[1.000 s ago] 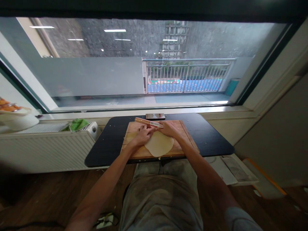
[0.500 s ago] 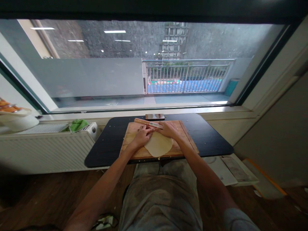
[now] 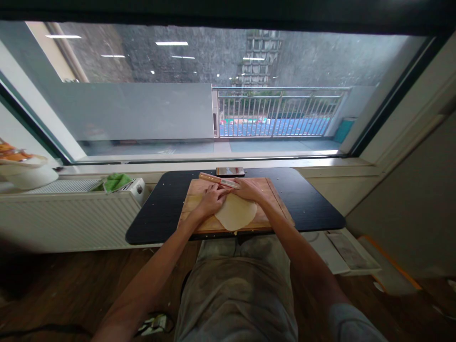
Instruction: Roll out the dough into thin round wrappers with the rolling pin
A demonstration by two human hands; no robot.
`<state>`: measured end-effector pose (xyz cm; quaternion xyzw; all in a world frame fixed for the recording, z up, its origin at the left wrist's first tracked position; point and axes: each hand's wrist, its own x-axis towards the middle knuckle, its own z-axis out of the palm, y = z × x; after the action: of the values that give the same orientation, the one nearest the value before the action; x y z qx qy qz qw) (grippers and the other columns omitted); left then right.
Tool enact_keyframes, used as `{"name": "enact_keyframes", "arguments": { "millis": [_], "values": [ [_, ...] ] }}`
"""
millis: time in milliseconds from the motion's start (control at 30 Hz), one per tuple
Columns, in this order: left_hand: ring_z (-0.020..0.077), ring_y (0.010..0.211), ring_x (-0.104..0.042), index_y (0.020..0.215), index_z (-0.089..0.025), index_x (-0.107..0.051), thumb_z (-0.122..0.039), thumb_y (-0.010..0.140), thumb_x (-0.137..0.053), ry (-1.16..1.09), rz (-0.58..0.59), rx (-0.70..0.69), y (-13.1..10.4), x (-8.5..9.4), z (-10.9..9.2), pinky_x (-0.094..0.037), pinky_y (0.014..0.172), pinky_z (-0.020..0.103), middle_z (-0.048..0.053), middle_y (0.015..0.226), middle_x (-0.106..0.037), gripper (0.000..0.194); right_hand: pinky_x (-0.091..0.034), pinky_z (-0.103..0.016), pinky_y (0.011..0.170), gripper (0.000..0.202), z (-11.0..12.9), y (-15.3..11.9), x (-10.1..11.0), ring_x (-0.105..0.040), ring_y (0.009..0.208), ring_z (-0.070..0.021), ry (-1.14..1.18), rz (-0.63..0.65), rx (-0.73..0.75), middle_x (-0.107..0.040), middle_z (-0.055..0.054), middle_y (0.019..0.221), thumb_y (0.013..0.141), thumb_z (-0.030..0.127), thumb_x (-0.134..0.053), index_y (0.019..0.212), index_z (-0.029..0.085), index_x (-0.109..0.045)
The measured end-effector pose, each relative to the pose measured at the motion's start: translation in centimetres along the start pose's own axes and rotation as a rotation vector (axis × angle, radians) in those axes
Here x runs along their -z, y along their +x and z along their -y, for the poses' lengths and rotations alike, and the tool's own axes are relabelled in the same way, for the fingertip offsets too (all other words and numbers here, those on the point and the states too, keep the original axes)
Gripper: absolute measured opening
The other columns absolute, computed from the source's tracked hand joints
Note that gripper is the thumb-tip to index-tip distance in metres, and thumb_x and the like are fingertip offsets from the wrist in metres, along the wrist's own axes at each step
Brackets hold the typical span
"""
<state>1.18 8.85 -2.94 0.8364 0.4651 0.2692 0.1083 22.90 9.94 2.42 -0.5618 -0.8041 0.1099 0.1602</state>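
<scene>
A flat, rounded sheet of pale dough (image 3: pixel 235 214) lies on a wooden cutting board (image 3: pixel 192 189), reaching its near edge. My left hand (image 3: pixel 213 198) rests at the dough's far left edge, fingers stretched out toward the right. Across from it, my right hand (image 3: pixel 248 190) is at the far right edge, its fingers bent inward; what lies between them is hidden. A wooden rolling pin (image 3: pixel 213 178) with a printed label lies slanted just beyond both hands. Its right end meets the fingers of my right hand, and I cannot tell whether they grip it.
The board is on a black table (image 3: pixel 306 199) against the window sill. A phone-like flat object (image 3: pixel 230 171) lies at the table's back edge. To the left stands a white radiator (image 3: pixel 71 218) with a green cloth (image 3: pixel 117 182) on top. Small crumbs dot the table.
The view has shifted slightly. Both hands stay at the dough's far edge, with only a slight change in the fingers; the rolling pin keeps its place.
</scene>
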Motion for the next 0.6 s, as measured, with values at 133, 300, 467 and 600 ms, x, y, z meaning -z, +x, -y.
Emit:
{"name": "enact_keyframes", "arguments": {
  "millis": [133,300,467,600],
  "values": [
    [0.0316,0.143,-0.053,0.141,-0.029,-0.077,-0.032,0.106,-0.052,0.033,0.053,-0.005,0.03,0.14,-0.14,-0.039,0.127,0.050,0.012,0.150,-0.063,0.042,-0.055,-0.031,0.098,0.054,-0.74,0.16,0.43,-0.076,0.114,-0.0288,0.020,0.058,0.062,-0.079,-0.010,0.136,0.102,0.058,-0.067,0.147,0.028,-0.070],
    [0.0320,0.144,-0.052,0.142,-0.032,-0.076,-0.033,0.106,-0.051,0.028,0.067,0.013,0.18,0.19,0.08,-0.038,0.127,0.051,0.011,0.150,-0.062,0.044,-0.055,-0.030,0.094,0.051,-1.01,0.33,0.48,-0.078,0.109,-0.0291,0.030,0.070,0.057,-0.081,-0.009,0.132,0.102,0.055,-0.069,0.146,0.029,-0.071],
    [0.0321,0.142,-0.053,0.141,-0.036,-0.076,-0.035,0.104,-0.053,0.000,0.080,0.021,0.28,0.44,0.11,-0.039,0.125,0.051,0.010,0.148,-0.062,0.043,-0.055,-0.029,0.090,0.046,-0.90,0.56,0.15,-0.078,0.105,-0.0272,0.056,0.062,0.074,-0.082,-0.007,0.128,0.104,0.057,-0.064,0.141,0.032,-0.074],
    [0.0312,0.140,-0.054,0.142,-0.036,-0.076,-0.034,0.105,-0.052,-0.012,0.096,0.019,0.37,0.71,0.05,-0.040,0.125,0.048,0.009,0.146,-0.062,0.044,-0.055,-0.028,0.089,0.052,-0.72,0.53,0.13,-0.078,0.107,-0.0273,0.019,0.065,0.024,-0.082,-0.009,0.127,0.102,0.060,-0.066,0.141,0.028,-0.073]
  ]
}}
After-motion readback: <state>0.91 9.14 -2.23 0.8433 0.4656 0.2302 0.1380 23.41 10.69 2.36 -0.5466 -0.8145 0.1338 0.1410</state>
